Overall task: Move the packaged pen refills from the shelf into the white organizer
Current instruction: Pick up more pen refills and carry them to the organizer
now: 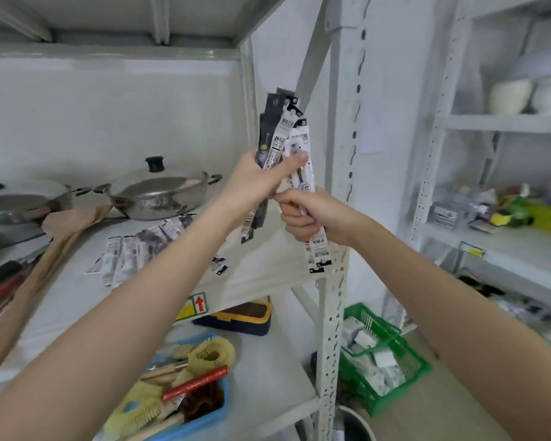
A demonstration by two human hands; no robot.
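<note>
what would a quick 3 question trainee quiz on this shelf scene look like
1. True or false: both hands grip refill packs.
2. What lies on the shelf in front of the lidded pan? A) loose refill packs B) bowls C) brushes
3. What colour is the basket low down on the right?

Key
1. True: left hand and right hand grip the held refill packs.
2. A, loose refill packs.
3. Green basket.
</note>
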